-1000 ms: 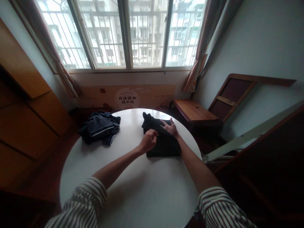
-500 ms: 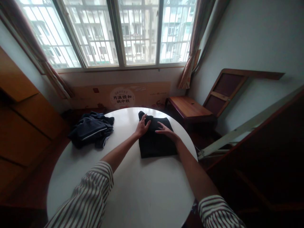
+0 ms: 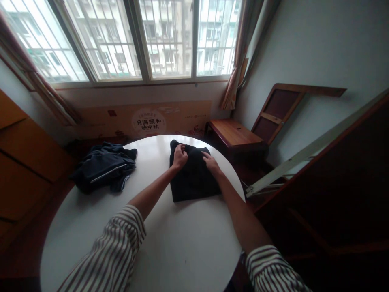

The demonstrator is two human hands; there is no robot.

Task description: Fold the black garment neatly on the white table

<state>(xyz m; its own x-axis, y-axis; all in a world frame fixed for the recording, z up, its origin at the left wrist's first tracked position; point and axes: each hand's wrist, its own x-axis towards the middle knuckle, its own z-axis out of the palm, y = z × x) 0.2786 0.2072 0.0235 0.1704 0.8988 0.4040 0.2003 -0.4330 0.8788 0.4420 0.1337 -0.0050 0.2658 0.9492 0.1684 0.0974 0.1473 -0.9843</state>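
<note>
A round white table (image 3: 182, 243) in a small room, filling the lower part of the head view. Beyond the table's far edge, a barred window (image 3: 121, 40) with curtains, a printed cardboard panel (image 3: 148, 123) beneath it, and a low wooden bench (image 3: 235, 134). Farther right of the table, a wooden frame (image 3: 278, 113) leaning against the wall. On the table's left side, a crumpled navy garment (image 3: 103, 168) with a pale stripe. Near the table's far edge, right of the navy pile and apart from it, a folded black garment (image 3: 191, 182). Left hand (image 3: 180, 156) at the garment's upper edge, fingers curled tight, pinching a bunched fold of cloth. Right hand (image 3: 211, 164) close beside it on the same garment, fingers bent against the cloth, whether gripping or only pressing impossible to tell. Striped sleeves (image 3: 112, 251) rolled back on both forearms, above the table's near half.
</note>
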